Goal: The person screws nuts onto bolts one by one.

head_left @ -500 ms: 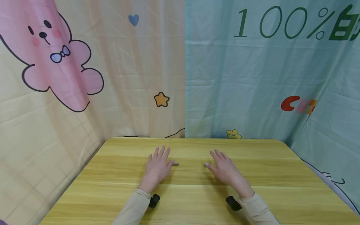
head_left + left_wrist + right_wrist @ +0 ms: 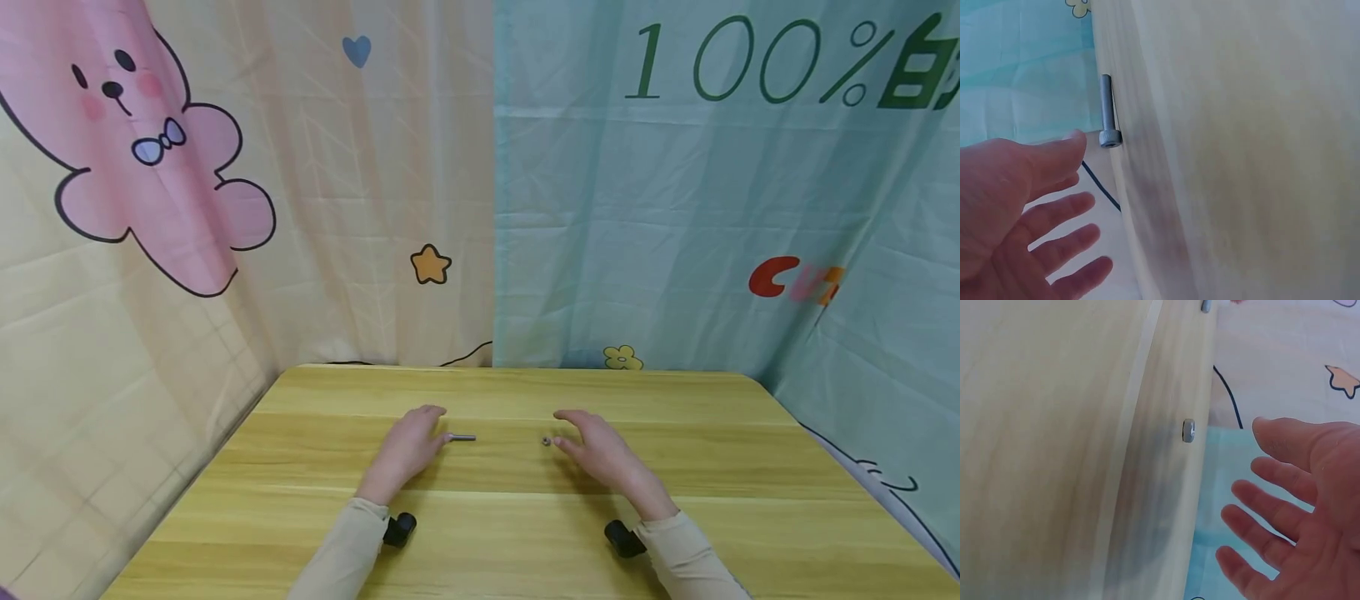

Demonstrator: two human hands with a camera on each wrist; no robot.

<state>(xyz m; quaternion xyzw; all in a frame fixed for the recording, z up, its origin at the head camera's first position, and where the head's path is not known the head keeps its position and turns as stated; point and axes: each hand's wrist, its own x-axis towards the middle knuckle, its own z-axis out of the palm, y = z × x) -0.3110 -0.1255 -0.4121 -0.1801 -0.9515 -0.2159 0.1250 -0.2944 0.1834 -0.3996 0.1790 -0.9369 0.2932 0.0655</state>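
A metal socket-head bolt (image 2: 462, 437) lies on the wooden table left of its middle. In the left wrist view the bolt (image 2: 1108, 112) shows its knurled round head and long shank. My left hand (image 2: 408, 446) hovers beside the head end, fingers loosely bent, holding nothing. A small metal nut (image 2: 546, 441) lies to the right of the bolt. The right wrist view shows the nut (image 2: 1189, 430) apart from my right hand (image 2: 1297, 506). That right hand (image 2: 600, 450) is above the table with its thumb near the nut and its fingers relaxed.
The wooden table (image 2: 480, 533) has light stripes across it. Printed curtains (image 2: 660, 208) hang behind and on both sides. A dark wrist camera (image 2: 400, 529) sits at the left sleeve and another wrist camera (image 2: 624, 539) at the right.
My left hand has drawn back to the lower left and its fingers have bent, baring more of the bolt. The right hand's fingers have bent too, and its nut shows more clearly.
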